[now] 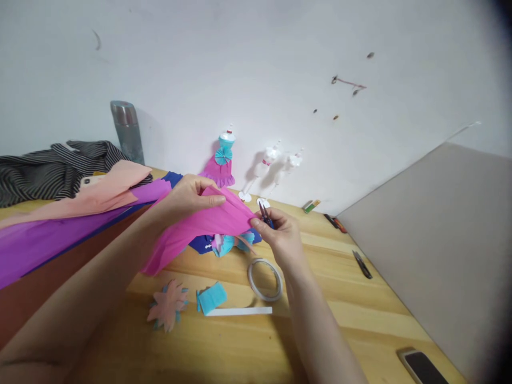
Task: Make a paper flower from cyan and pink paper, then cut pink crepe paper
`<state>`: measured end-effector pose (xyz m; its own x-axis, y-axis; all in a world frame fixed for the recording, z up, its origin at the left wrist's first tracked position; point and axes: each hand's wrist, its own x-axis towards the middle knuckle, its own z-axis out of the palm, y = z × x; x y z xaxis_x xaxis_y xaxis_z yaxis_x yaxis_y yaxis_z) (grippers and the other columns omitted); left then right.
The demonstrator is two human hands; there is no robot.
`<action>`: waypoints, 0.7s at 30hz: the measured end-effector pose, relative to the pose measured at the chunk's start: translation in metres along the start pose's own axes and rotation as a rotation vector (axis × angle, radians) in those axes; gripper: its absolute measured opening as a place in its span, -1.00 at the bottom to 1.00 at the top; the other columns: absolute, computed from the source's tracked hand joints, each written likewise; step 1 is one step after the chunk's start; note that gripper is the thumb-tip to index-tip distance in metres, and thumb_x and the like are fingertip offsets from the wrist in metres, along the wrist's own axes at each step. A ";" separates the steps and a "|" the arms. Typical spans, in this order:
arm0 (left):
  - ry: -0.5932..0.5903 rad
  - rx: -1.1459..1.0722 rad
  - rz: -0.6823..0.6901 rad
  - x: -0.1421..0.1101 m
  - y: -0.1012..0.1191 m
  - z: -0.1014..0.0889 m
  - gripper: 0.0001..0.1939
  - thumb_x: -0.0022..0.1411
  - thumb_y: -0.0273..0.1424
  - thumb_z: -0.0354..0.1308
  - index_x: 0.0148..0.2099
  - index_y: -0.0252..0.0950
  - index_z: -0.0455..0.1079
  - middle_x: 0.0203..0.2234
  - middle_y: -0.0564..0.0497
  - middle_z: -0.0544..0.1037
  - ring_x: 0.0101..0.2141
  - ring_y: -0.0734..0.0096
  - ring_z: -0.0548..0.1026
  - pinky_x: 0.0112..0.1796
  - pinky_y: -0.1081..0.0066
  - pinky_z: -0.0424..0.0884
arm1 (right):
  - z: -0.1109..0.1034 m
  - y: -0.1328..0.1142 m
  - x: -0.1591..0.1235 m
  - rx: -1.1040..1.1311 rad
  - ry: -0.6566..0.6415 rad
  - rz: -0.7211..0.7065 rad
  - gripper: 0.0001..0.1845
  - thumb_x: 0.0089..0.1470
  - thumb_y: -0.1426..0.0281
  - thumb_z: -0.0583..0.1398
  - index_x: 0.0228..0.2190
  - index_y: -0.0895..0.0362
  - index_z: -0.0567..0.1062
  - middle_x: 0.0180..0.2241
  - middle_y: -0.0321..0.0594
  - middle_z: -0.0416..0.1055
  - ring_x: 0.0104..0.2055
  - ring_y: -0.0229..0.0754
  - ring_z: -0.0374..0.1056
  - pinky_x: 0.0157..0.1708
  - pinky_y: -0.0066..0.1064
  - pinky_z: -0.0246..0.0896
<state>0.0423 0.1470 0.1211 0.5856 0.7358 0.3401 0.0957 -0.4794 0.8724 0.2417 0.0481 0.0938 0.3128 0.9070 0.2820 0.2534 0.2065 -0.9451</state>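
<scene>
A sheet of bright pink crepe paper (192, 229) is stretched between my two hands above the table. My left hand (192, 194) pinches its upper edge between thumb and fingers. My right hand (280, 229) grips the paper's right corner, and small dark scissors (264, 214) stick up from the same hand, their blades pointing upward. Below the paper lie blue and light-blue paper pieces (226, 244), partly covered by it. A roll of white tape (264, 279) lies flat just under my right hand.
Near me lie a peach paper flower (170, 305), a folded light-blue paper piece (213, 297) and a white strip (240, 311). Small dress forms (226, 154) stand by the wall, beyond my hands. Colored paper sheets (80, 234) cover the left side. A phone (422, 366) lies front right.
</scene>
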 end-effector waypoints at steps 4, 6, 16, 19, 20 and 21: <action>0.000 -0.047 0.025 0.003 0.000 -0.002 -0.82 0.00 -0.32 0.28 -0.39 -0.34 0.55 -0.35 -0.07 0.64 -0.28 0.29 0.56 -0.21 0.37 0.45 | 0.002 -0.005 -0.003 0.035 -0.064 0.033 -0.80 -0.23 0.31 0.34 -0.63 0.14 0.45 -0.68 -0.38 0.29 -0.64 -0.36 0.14 -0.62 -0.49 0.08; -0.002 -0.058 0.032 0.004 -0.001 -0.003 -0.84 -0.05 -0.33 0.30 -0.43 -0.34 0.53 -0.37 -0.07 0.63 -0.27 0.28 0.56 -0.19 0.35 0.45 | 0.003 -0.006 -0.003 0.047 -0.098 0.047 -0.79 -0.21 0.29 0.33 -0.63 0.13 0.44 -0.69 -0.39 0.29 -0.65 -0.35 0.16 -0.64 -0.49 0.09; 0.070 -0.034 -0.047 0.003 -0.005 -0.002 -0.81 -0.11 -0.32 0.34 -0.43 -0.35 0.56 -0.49 -0.02 0.61 -0.43 0.40 0.50 -0.39 0.47 0.38 | 0.001 -0.003 -0.001 -0.001 -0.089 0.003 -0.76 -0.24 0.30 0.37 -0.50 0.14 0.48 -0.61 -0.34 0.38 -0.59 -0.32 0.23 -0.60 -0.49 0.13; 0.087 -0.036 -0.048 0.003 -0.003 0.000 -0.81 -0.12 -0.33 0.35 -0.44 -0.36 0.56 -0.52 -0.02 0.60 -0.46 0.42 0.48 -0.41 0.47 0.36 | 0.005 -0.002 -0.001 -0.015 -0.049 0.034 -0.72 -0.26 0.28 0.37 -0.60 0.13 0.39 -0.70 -0.38 0.32 -0.66 -0.32 0.18 -0.66 -0.49 0.06; 0.097 -0.029 -0.051 0.003 -0.002 0.000 -0.81 -0.12 -0.33 0.35 -0.45 -0.36 0.56 -0.53 -0.02 0.60 -0.46 0.42 0.47 -0.41 0.47 0.35 | 0.006 -0.001 0.000 -0.015 -0.026 0.042 -0.70 -0.27 0.27 0.36 -0.64 0.12 0.35 -0.72 -0.38 0.30 -0.67 -0.33 0.16 -0.67 -0.49 0.04; 0.106 -0.029 -0.052 0.003 0.000 0.000 -0.81 -0.12 -0.33 0.35 -0.46 -0.37 0.55 -0.53 -0.03 0.59 -0.46 0.41 0.48 -0.41 0.46 0.35 | 0.007 -0.001 0.000 -0.017 -0.004 0.047 -0.68 -0.27 0.26 0.36 -0.67 0.12 0.33 -0.74 -0.39 0.28 -0.68 -0.34 0.13 -0.67 -0.49 0.02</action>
<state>0.0438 0.1490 0.1215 0.4915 0.8068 0.3278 0.1000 -0.4261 0.8991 0.2353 0.0503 0.0938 0.3210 0.9169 0.2372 0.2540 0.1579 -0.9542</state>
